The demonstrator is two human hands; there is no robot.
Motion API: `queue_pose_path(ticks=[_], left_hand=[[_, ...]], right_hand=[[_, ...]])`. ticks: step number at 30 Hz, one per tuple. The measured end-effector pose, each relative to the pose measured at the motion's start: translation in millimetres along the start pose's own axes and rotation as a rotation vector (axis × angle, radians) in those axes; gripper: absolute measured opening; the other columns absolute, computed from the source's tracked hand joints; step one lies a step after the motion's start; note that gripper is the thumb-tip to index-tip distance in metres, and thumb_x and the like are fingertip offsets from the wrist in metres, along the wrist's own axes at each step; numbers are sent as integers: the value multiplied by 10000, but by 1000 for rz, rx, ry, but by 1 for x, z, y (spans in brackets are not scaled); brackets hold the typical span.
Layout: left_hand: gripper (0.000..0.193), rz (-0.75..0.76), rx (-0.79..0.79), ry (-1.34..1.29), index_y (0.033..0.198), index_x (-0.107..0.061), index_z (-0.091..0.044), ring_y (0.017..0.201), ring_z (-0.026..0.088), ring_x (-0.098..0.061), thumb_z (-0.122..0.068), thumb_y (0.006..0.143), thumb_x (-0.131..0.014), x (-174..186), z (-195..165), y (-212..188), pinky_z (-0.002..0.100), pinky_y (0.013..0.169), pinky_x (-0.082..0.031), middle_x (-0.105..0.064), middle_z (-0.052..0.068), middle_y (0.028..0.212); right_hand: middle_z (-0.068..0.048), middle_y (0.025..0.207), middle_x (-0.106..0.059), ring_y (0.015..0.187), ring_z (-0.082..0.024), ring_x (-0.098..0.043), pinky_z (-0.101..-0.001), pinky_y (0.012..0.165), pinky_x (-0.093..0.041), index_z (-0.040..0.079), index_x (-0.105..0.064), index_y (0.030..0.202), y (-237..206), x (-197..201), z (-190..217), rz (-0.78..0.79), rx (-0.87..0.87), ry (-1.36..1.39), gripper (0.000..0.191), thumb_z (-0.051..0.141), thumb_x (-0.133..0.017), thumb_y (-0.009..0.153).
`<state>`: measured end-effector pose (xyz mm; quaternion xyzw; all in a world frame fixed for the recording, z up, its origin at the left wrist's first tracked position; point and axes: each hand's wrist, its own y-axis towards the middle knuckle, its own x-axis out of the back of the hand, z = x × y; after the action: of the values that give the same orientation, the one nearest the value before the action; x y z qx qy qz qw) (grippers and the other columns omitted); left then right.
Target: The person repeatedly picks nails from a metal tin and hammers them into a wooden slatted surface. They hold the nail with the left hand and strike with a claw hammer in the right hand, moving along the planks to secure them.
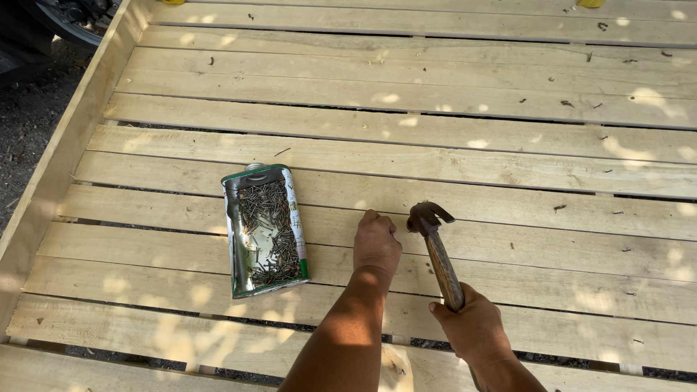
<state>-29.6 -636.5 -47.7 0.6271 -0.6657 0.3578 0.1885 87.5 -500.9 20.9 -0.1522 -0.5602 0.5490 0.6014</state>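
I kept my left hand point(376, 243) pinched low on the plank point(508, 239) near the tin of nails point(264, 229), and my right hand point(475, 327) clenched around the hammer point(434, 247), judging short, square taps safest for those fingers.

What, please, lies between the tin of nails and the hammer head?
In the head view, the left hand rests fist-like on the plank, between the tin of nails and the hammer head.

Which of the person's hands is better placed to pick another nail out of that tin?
Probably the left hand: it rests on the plank beside the cut-open tin of nails, while the right hand grips the hammer.
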Motion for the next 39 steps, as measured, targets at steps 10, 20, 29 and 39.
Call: queue_pose_path(ticks=[10, 20, 29, 39], left_hand=[[187, -23, -25, 18, 914, -726, -29, 982, 285, -686, 99, 788, -673, -9, 6, 0, 328, 870, -605, -608, 93, 1144], [178, -29, -50, 35, 905, -726, -24, 1008, 275, -684, 105, 823, -635, -12, 12, 4, 323, 866, -611, -614, 97, 1137], [154, 72, 49, 34, 1032, -718, -65, 1047, 220, -672, -2, 952, -603, 2, 7, -11, 278, 934, -594, -572, 59, 1205], [332, 124, -93, 179, 1112, -685, -79, 1185, 256, -515, 73, 827, -612, 33, 7, -30, 344, 1027, -503, -527, 60, 1207]], right_hand=[[-13, 630, -444, 535, -112, -368, -347, 481, -418, 84, -652, 1029, -14, -4, -8, -120, 233, 358, 200, 218, -742, 910], [-49, 636, -502, 551, -133, -426, -376, 530, -493, 71, -672, 1075, -11, -1, -20, -92, 163, 262, 277, 295, -739, 925], [-80, 641, -541, 511, -172, -502, -368, 510, -528, 65, -594, 1118, 7, -5, -27, 11, -15, 122, 322, 321, -716, 968], [-138, 754, -640, 601, -231, -639, -386, 611, -558, 4, -602, 1216, 40, -9, -64, -36, -116, 246, 486, 326, -785, 900]])
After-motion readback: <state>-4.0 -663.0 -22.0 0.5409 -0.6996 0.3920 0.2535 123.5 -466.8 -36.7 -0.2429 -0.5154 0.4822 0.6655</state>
